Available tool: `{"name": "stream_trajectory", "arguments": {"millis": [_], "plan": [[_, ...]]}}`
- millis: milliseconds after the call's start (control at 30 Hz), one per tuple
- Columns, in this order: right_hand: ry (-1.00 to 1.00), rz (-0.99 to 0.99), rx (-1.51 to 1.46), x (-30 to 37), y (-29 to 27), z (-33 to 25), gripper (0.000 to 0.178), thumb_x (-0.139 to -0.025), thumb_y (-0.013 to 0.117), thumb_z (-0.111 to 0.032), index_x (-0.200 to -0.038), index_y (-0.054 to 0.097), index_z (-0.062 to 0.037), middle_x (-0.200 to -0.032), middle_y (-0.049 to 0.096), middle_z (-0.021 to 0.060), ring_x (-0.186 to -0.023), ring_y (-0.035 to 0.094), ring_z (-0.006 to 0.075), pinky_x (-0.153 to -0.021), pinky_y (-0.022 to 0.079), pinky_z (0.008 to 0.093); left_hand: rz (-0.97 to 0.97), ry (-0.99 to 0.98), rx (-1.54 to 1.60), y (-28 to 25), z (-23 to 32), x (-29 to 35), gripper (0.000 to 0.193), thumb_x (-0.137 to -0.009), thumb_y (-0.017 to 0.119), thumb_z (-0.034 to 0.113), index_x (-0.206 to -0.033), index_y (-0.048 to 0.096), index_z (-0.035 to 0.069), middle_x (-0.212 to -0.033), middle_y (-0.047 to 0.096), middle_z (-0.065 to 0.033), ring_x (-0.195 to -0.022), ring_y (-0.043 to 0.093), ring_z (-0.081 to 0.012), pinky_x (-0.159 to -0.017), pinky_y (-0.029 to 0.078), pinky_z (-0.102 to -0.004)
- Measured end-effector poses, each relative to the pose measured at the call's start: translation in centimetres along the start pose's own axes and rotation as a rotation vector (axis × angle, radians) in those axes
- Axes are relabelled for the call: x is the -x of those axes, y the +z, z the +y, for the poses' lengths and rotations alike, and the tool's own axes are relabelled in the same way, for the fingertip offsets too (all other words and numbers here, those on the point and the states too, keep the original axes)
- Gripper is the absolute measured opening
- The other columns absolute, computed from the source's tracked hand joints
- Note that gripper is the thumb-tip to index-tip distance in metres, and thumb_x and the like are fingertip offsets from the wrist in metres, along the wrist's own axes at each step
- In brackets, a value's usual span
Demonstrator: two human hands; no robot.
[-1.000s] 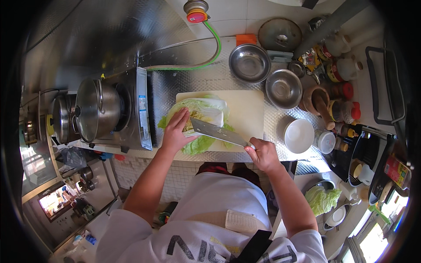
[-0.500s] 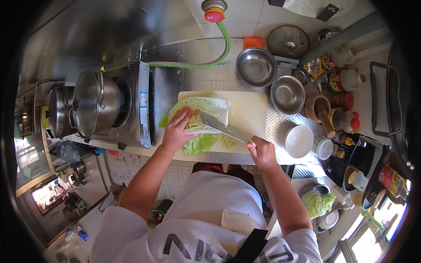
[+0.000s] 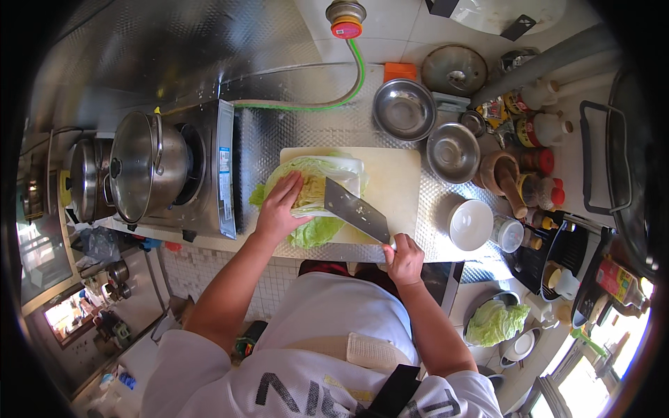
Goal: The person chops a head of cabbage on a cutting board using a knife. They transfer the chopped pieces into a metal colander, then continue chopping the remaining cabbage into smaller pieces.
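Observation:
A cut piece of napa cabbage (image 3: 306, 183), its pale yellow inside facing up, lies on the left part of the white cutting board (image 3: 394, 202). My left hand (image 3: 280, 203) rests on the cabbage with fingers stretched over its left side. In my right hand (image 3: 404, 259) is the handle of a cleaver (image 3: 357, 212), fingers wrapped round it. The broad grey blade lies slanted, its far end beside the right side of the cabbage, with small bits stuck to it. A loose green leaf (image 3: 315, 233) spreads at the board's near edge.
A gas stove with a lidded steel pot (image 3: 150, 167) stands on the left. To the right are two steel bowls (image 3: 453, 152), a white bowl (image 3: 470, 225), a wooden mortar (image 3: 498, 171) and several bottles. More cabbage (image 3: 497, 322) sits in a basin at lower right.
The cleaver has shifted slightly right and toward me, its blade turned so more of its flat side shows. My right hand has come nearer my body; my left hand stays on the cabbage.

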State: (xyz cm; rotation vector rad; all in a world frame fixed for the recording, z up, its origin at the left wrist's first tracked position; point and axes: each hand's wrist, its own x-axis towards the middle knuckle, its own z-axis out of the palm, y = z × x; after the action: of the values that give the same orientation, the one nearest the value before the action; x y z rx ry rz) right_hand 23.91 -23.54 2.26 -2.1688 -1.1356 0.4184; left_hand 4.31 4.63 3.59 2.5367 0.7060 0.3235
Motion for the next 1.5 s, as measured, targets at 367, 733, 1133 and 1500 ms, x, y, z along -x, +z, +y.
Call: {"name": "stream_trajectory", "arguments": {"millis": [367, 733, 1133, 1500], "plan": [[0.075, 0.153, 0.091, 1.1, 2.2, -2.3, 0.049, -0.098, 0.057, -0.054, -0.092, 0.058, -0.0061, -0.079, 0.061, 0.0134, -0.071, 0.063, 0.0375, -0.060, 0.051, 0.0472, -0.002, -0.036, -0.024, 0.2, 0.6, -0.1, 0.084, -0.062, 0.093, 0.022, -0.135, 0.060, -0.004, -0.145, 0.056, -0.0205, -0.134, 0.055, -0.0370, -0.114, 0.045, -0.0441], [0.440, -0.138, -0.491, -1.0, -6.8, -0.4, 0.054, -0.113, 0.036, -0.042, -0.078, 0.053, -0.0051, -0.066, 0.049, 0.0005, -0.060, 0.045, 0.0105, -0.056, 0.039, 0.0283, -0.436, -0.072, -0.334, -4.3, 7.3, -3.0, 0.126, -0.063, 0.090, 0.054, -0.157, 0.028, -0.002, -0.157, 0.032, -0.0253, -0.144, 0.036, -0.0422, -0.120, 0.032, -0.0484], [0.957, -0.356, -1.121, -0.5, -8.0, -7.7, 0.046, -0.112, 0.036, -0.049, -0.097, 0.048, -0.0070, -0.070, 0.046, 0.0024, -0.055, 0.044, 0.0129, -0.050, 0.039, 0.0297, -0.745, -0.253, -0.441, -1.1, 10.0, -11.3, 0.120, -0.054, 0.095, 0.054, -0.149, 0.044, 0.001, -0.144, 0.047, -0.0198, -0.136, 0.045, -0.0346, -0.106, 0.041, -0.0544], [1.046, -0.420, -1.167, -1.8, -8.2, -10.1, 0.052, -0.111, 0.038, -0.049, -0.094, 0.049, -0.0021, -0.070, 0.049, 0.0037, -0.054, 0.046, 0.0138, -0.048, 0.043, 0.0318, -0.572, -0.128, -0.448, -0.3, 9.2, -9.8, 0.090, -0.059, 0.095, 0.050, -0.124, 0.051, 0.004, -0.106, 0.072, -0.0178, -0.104, 0.068, -0.0354, -0.099, 0.048, -0.0513]]}}
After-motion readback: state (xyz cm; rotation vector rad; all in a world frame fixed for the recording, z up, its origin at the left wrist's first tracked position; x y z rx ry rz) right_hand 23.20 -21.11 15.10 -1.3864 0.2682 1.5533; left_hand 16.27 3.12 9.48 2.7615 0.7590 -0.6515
